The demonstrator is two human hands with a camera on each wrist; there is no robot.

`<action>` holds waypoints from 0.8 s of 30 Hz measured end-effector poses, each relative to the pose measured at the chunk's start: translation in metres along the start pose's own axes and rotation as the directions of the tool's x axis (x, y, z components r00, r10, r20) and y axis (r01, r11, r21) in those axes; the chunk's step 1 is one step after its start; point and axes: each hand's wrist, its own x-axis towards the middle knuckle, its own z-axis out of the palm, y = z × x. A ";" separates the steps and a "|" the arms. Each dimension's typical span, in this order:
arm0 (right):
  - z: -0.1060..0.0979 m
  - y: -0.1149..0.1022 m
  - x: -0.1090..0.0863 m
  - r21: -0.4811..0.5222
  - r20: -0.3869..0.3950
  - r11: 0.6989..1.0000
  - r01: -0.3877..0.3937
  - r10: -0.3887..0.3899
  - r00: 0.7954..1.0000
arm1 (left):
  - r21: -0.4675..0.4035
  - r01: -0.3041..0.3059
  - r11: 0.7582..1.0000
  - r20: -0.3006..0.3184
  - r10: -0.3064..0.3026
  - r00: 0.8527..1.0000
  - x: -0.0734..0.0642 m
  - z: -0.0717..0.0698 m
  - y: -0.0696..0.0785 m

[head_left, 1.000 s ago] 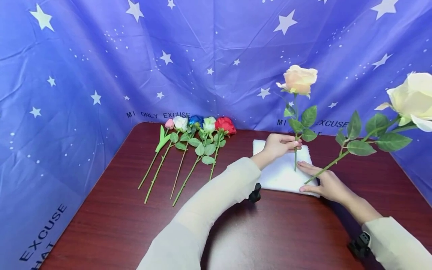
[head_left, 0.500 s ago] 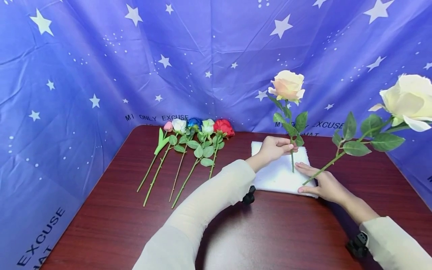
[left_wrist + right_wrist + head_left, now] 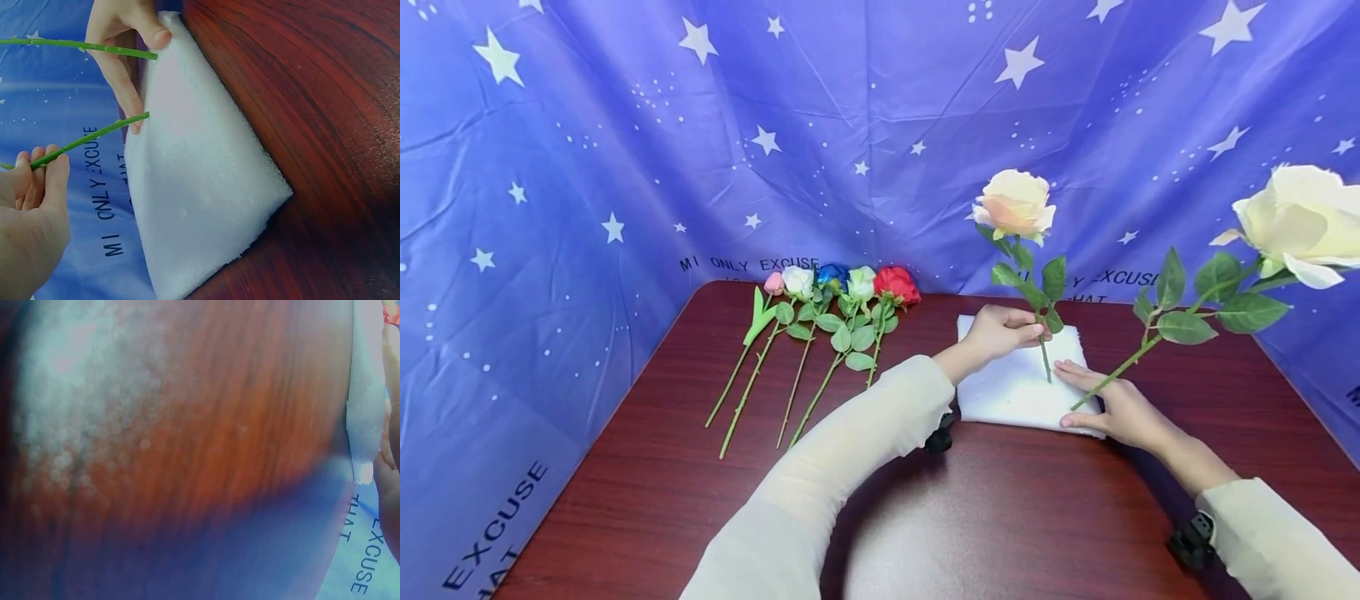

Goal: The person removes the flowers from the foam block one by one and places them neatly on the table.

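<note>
My left hand point(image 3: 1000, 337) pinches the green stem of a pale peach rose point(image 3: 1015, 204), which leans a little to the left. The stem's lower end meets the top of a white foam block point(image 3: 1007, 392); in the left wrist view the foam point(image 3: 194, 162) shows the stem point(image 3: 94, 134) at its surface. My right hand point(image 3: 1131, 412) lies with spread, fairly straight fingers on the foam's right edge. A cream rose point(image 3: 1300, 221) stands tilted to the right, its stem foot on the foam between thumb and fingers of that hand.
Left on the dark red table point(image 3: 647, 492) lie several flowers side by side: a pink tulip point(image 3: 773, 283), a white rose point(image 3: 797, 282), a blue rose point(image 3: 832, 275), a pale green rose point(image 3: 861, 283) and a red rose point(image 3: 897, 285). A starry blue curtain point(image 3: 820, 100) hangs behind.
The peach rose's head has swung left and slightly down, its stem going from near upright to a left lean. My left hand has shifted slightly left; the right hand stays on the foam.
</note>
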 end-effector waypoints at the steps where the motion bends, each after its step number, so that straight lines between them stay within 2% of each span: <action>1: 0.000 0.000 0.000 -0.001 0.001 1.000 -0.002 0.002 1.000 | 0.002 -0.008 1.000 0.000 0.008 1.000 0.000 0.000 -0.001; 3: 0.000 0.000 0.000 -0.004 0.001 1.000 -0.006 0.006 1.000 | 0.016 -0.026 1.000 0.002 0.026 1.000 0.000 -0.001 -0.002; 7: 0.000 0.000 -0.001 -0.002 0.000 1.000 -0.010 0.010 1.000 | -0.016 -0.039 0.999 -0.008 0.039 0.999 -0.001 -0.002 -0.003; 14: 0.000 0.001 0.000 -0.010 0.013 1.000 -0.022 0.022 1.000 | 0.095 -0.068 0.993 -0.039 0.072 0.997 -0.004 -0.005 -0.002; 16: 0.000 0.001 0.000 -0.012 0.015 1.000 -0.024 0.024 1.000 | 0.070 -0.071 0.995 -0.035 0.074 0.997 -0.003 -0.006 -0.002; 18: 0.000 0.000 0.000 -0.011 0.015 1.000 -0.026 0.026 1.000 | -0.027 -0.070 0.997 -0.038 0.069 0.997 -0.002 -0.006 -0.001; 20: 0.000 0.000 -0.001 -0.008 0.012 1.000 -0.024 0.025 1.000 | -0.115 -0.071 0.991 -0.053 0.065 0.996 0.000 -0.006 0.002; 24: 0.001 -0.001 -0.001 -0.006 0.009 0.999 -0.034 0.034 0.999 | -0.212 -0.080 0.974 -0.078 0.065 0.995 0.002 -0.011 0.009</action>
